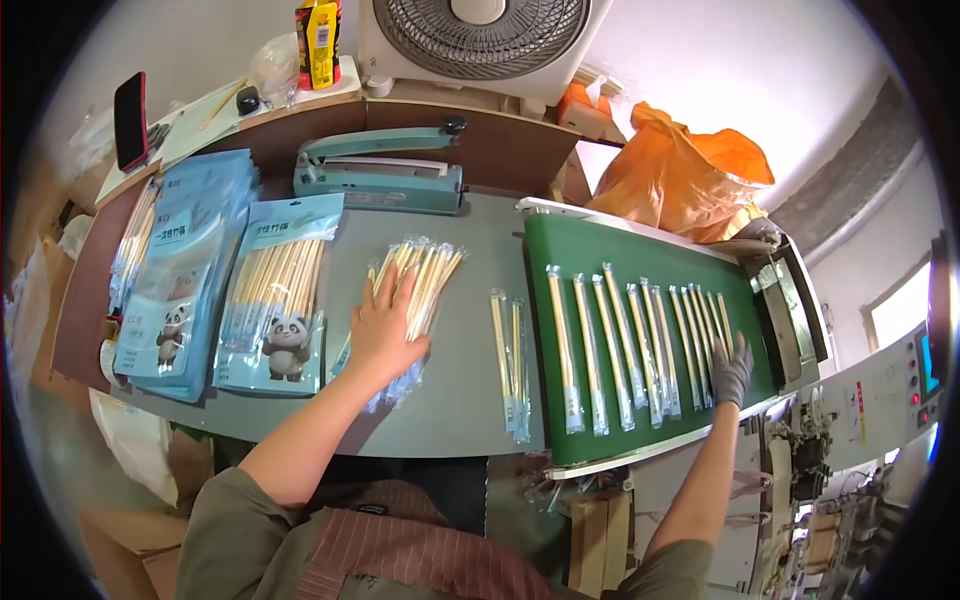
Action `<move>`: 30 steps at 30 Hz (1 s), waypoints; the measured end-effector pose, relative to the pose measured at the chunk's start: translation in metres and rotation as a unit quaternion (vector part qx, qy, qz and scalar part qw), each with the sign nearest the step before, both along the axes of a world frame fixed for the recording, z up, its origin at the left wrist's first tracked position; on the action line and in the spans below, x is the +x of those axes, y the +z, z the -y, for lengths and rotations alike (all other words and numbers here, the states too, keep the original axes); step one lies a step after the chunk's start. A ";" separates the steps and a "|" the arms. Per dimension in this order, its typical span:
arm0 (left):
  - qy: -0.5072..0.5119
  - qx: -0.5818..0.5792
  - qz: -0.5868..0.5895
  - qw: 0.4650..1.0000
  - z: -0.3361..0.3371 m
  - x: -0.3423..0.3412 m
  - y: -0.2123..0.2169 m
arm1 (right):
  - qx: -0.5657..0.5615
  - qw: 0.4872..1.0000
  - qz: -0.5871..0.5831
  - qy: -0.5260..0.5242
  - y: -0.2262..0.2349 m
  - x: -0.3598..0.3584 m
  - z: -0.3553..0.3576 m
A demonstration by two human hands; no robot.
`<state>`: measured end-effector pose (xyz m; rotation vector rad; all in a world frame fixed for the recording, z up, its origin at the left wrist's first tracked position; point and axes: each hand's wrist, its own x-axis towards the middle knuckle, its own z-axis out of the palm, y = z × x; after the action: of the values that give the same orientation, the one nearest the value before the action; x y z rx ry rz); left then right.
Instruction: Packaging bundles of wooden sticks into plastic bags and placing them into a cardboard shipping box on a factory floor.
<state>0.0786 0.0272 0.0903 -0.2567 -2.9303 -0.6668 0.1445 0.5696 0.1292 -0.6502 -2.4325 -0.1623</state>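
My bare left hand lies with fingers spread over a loose pile of wrapped chopsticks on the grey table. It presses on the pile from above and covers its middle. My right hand, in a grey glove, rests at the right end of a row of wrapped chopsticks on a green conveyor belt. Its fingers are stretched apart and touch the rightmost packets. Between the pile and the belt lie a few more wrapped chopsticks.
Left of the pile lies a filled panda-printed pouch beside a stack of blue pouches. Behind stand a teal hand sealer and a fan. An orange sack sits beyond the belt. A phone stands at the far left.
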 end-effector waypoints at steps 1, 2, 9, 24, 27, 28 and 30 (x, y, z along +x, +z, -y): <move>-0.012 0.009 -0.004 1.000 0.001 0.002 -0.001 | -0.111 0.990 -0.012 -0.085 -0.015 0.022 -0.049; -0.045 0.035 -0.008 0.998 -0.006 -0.003 0.001 | -0.080 0.993 0.078 -0.042 -0.019 0.072 -0.120; 0.043 0.029 0.034 0.998 0.029 -0.001 -0.002 | -0.176 0.938 0.080 0.289 0.015 0.041 0.261; 0.085 0.465 0.193 0.860 0.026 -0.041 -0.006 | -0.321 0.934 0.081 0.135 -0.085 -0.072 0.360; 0.112 0.491 0.183 0.844 0.024 -0.031 -0.009 | -0.490 0.813 0.024 0.313 -0.075 -0.061 0.450; 0.052 0.547 0.196 0.812 0.025 -0.016 0.001 | -0.555 0.756 -0.029 0.347 -0.072 -0.054 0.466; 0.001 0.598 0.194 0.777 0.035 0.003 0.002 | -0.711 0.614 -0.089 0.330 -0.052 -0.045 0.488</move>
<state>0.0815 -0.0080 0.0919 0.0507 -2.1126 -2.5589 0.0999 0.0812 0.0775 -0.2026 -1.9402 2.1628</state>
